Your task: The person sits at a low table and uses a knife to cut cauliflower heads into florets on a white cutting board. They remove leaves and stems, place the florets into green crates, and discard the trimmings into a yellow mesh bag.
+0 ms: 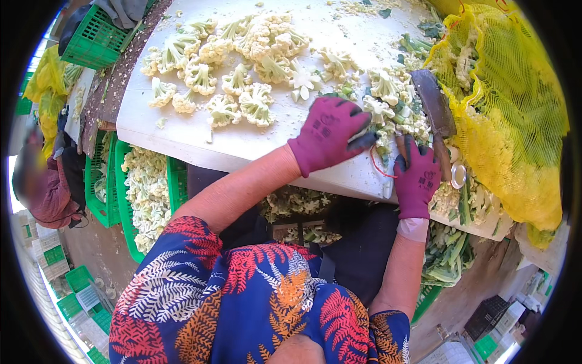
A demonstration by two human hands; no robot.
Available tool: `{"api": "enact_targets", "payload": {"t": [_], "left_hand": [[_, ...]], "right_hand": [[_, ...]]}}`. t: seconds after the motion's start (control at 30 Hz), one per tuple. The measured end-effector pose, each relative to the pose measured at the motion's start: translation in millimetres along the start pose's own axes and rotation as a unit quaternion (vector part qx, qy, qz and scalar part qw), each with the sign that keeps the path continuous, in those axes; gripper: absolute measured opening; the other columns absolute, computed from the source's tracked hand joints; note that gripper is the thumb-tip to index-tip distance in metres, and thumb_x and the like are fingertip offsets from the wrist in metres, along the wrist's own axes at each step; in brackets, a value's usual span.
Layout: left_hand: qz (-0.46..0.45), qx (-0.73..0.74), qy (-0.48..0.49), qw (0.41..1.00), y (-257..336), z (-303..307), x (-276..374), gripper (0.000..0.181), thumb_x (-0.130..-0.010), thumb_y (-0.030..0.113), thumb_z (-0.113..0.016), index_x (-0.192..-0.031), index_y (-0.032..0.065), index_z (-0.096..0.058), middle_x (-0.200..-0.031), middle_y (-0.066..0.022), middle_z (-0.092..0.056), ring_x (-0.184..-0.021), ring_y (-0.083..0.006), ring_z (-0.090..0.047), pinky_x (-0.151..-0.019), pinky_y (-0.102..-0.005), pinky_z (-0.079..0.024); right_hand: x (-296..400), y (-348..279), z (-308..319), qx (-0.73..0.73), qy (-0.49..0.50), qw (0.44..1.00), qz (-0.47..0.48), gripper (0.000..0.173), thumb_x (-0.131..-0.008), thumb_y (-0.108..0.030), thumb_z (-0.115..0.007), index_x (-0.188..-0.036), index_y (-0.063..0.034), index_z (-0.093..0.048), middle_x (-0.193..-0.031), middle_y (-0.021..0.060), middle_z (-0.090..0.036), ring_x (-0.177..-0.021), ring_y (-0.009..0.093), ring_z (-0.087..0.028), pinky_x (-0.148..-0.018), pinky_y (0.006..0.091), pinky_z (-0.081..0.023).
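My left hand (334, 132), in a purple glove with dark fingertips, is over the white tabletop (182, 129) beside cut cauliflower scraps (379, 111). Its thumb stands apart from the curled fingers, and nothing shows between them. My right hand (417, 177), gloved alike, is lower right by the table's near edge. A brown piece, perhaps a handle (402, 146), shows at its fingertips; whether they grip it is hidden. Just right of this hand lies a cleaver (433, 103) with a wooden handle. A red string (379, 167) runs between both hands. Cauliflower florets (257, 103) are spread beyond my left hand.
A yellow mesh bag (514, 118) of cauliflower bulges at the right. Below the left table edge stands a green crate (132, 243) full of florets. Leaves (448, 259) hang low right. A metal ring (458, 175) lies near the cleaver. Another person (54, 195) is at far left.
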State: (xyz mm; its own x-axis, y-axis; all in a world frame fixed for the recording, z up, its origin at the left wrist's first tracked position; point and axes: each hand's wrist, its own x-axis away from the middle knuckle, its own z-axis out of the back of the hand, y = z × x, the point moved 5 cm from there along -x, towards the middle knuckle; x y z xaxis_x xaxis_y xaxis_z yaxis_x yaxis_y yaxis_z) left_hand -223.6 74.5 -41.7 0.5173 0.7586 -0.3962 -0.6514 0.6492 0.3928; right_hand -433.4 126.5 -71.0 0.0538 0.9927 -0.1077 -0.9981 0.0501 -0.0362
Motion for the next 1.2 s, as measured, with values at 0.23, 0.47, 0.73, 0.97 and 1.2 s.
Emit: {"api": "enact_targets", "payload": {"t": [0.23,0.47,0.73,0.97,1.2], "left_hand": [[0.013,-0.071,-0.021,0.997,-15.5,-34.0,-33.3,0.040,-0.080,0.032,-0.071,-0.114,0.0143,-0.063,-0.100,-0.0065,-0.064,-0.098,-0.0268,-0.060,-0.082,-0.0427,-0.043],[0.118,0.251,0.010,0.961,-29.9,-13.6,-25.3,0.040,-0.090,0.018,-0.066,-0.129,0.0111,-0.062,-0.103,-0.0061,-0.069,-0.096,-0.0214,-0.066,-0.084,-0.0319,-0.051],[0.268,0.722,-0.073,0.634,-19.0,-3.6,3.4,0.038,-0.099,0.019,-0.059,-0.131,-0.0019,-0.055,-0.127,-0.0106,-0.057,-0.113,-0.0196,-0.060,-0.093,-0.0360,-0.055],[0.190,0.622,-0.062,0.757,-2.9,7.9,10.9,0.044,-0.098,0.014,-0.058,-0.138,-0.0023,-0.048,-0.130,-0.0099,-0.058,-0.114,-0.0171,-0.059,-0.095,-0.0336,-0.051],[0.264,0.692,-0.042,0.671,9.3,-17.7,20.6,0.047,-0.096,0.007,-0.055,-0.142,-0.0003,-0.046,-0.121,-0.0077,-0.063,-0.107,-0.0128,-0.060,-0.096,-0.0305,-0.048]], "right_hand": [[2.5,-4.9,1.0,-0.011,0.017,1.000,0.001,0.056,-0.075,-0.028,-0.074,-0.129,-0.0198,-0.061,-0.115,0.0140,-0.057,-0.105,0.036,-0.055,-0.086,0.0468,-0.048],[8.7,5.7,10.5,-0.115,0.083,0.990,0.005,0.046,-0.081,-0.025,-0.071,-0.124,-0.0124,-0.064,-0.113,0.0156,-0.061,-0.107,0.035,-0.058,-0.089,0.0464,-0.048],[9.2,3.7,46.1,-0.253,0.179,0.950,0.029,0.033,-0.089,-0.009,-0.060,-0.121,-0.0023,-0.065,-0.119,0.0192,-0.062,-0.122,0.035,-0.054,-0.100,0.0429,-0.044],[19.9,-55.8,50.5,-0.667,0.003,0.737,-0.111,0.066,-0.085,-0.010,-0.073,-0.144,-0.0025,-0.046,-0.133,0.0119,-0.054,-0.106,0.017,-0.061,-0.084,0.0294,-0.053],[18.0,-68.6,40.9,-0.663,0.045,0.740,-0.105,0.055,-0.087,0.004,-0.052,-0.142,-0.0003,-0.049,-0.116,0.0056,-0.063,-0.082,0.006,-0.058,-0.069,0.0206,-0.049]]}}
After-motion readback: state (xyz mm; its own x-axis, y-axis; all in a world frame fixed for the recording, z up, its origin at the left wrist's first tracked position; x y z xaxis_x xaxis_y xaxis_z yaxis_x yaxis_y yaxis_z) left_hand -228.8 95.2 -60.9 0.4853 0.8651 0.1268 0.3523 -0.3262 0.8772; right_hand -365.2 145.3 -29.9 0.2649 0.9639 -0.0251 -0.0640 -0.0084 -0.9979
